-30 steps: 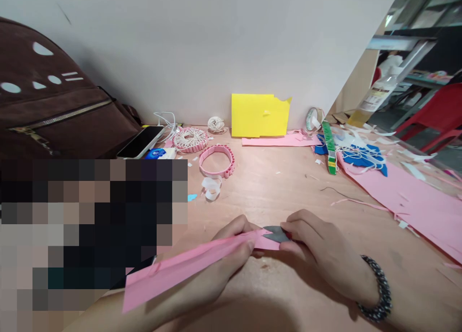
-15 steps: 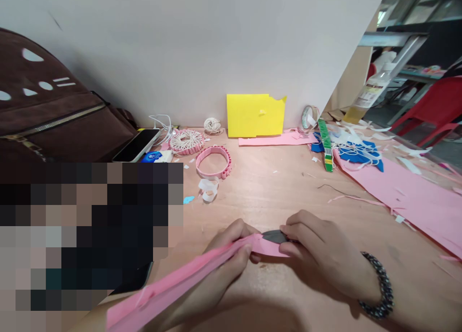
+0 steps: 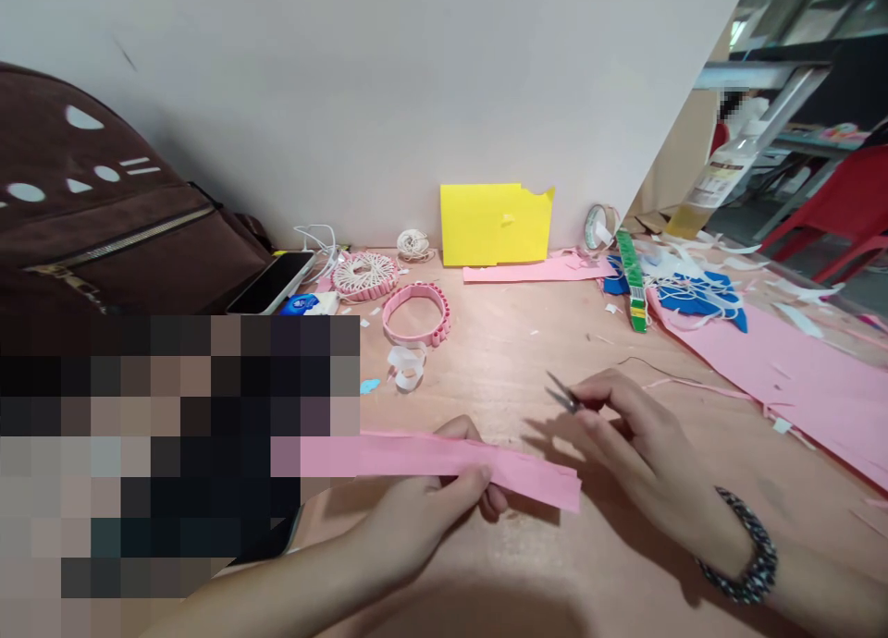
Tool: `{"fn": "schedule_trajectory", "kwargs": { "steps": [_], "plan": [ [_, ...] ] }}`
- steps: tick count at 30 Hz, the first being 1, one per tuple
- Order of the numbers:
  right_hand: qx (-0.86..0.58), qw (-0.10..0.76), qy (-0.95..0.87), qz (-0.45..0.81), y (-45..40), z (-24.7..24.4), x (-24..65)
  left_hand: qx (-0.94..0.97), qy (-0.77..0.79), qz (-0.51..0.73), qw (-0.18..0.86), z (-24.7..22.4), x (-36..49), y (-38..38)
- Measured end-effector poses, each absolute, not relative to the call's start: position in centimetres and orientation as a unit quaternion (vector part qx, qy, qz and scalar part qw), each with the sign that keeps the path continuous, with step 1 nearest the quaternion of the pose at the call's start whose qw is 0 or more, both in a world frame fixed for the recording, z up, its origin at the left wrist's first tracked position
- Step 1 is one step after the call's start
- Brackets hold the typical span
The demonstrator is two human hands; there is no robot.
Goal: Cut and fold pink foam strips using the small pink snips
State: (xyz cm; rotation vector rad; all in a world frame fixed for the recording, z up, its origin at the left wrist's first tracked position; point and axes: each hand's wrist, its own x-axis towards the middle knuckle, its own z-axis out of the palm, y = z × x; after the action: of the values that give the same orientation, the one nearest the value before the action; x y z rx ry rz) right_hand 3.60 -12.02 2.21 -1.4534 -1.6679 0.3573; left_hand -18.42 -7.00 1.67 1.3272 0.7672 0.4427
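A long pink paper strip (image 3: 416,455) runs across the front of the table, pinched between the thumb and fingers of my left hand (image 3: 450,490). Its right end sticks out past my thumb, while its far left part goes behind a blurred patch. To the right, my right hand (image 3: 635,444) is closed around small scissors (image 3: 567,399). Their dark, pointed blades stand slightly apart and aim up and left, away from the strip. The scissors' handles are hidden in my fingers. A dark beaded bracelet circles my right wrist.
Beyond my hands lie a pink paper ring (image 3: 414,316), a string-wound pink ring (image 3: 364,276), and clear tape (image 3: 407,367). A yellow card (image 3: 496,224) leans on the wall. Large pink paper (image 3: 783,379), a green strip (image 3: 631,282) and a bottle (image 3: 718,180) are right; a brown backpack (image 3: 117,194) left.
My right hand has drawn the scissors away from the strip, moving up and right. The strip has swung from a slant to nearly level, its face turned toward me, still in my left hand.
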Motion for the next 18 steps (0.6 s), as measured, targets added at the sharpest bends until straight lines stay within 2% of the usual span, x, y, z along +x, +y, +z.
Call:
{"fn": "schedule_trajectory", "kwargs": {
  "steps": [3, 6, 15, 18],
  "plan": [
    [-0.535, 0.374, -0.734, 0.189, -12.6, 2.8, 3.0, 0.533, 0.343, 0.208, 0.745, 1.2, -18.4, -7.2],
    [-0.546, 0.326, -0.75, 0.18, -13.3, 2.8, 2.3, 0.524, 0.365, 0.199, 0.743, 1.4, -18.3, -7.3],
    [-0.473, 0.319, -0.82, -0.043, -12.7, 2.5, 1.9, 0.537, 0.364, 0.156, 0.745, 0.2, -18.3, -7.4],
    [-0.452, 0.316, -0.83, -0.081, -12.7, 2.8, 1.6, 0.532, 0.339, 0.133, 0.764, 0.0, -18.4, -7.6]
  ]
}}
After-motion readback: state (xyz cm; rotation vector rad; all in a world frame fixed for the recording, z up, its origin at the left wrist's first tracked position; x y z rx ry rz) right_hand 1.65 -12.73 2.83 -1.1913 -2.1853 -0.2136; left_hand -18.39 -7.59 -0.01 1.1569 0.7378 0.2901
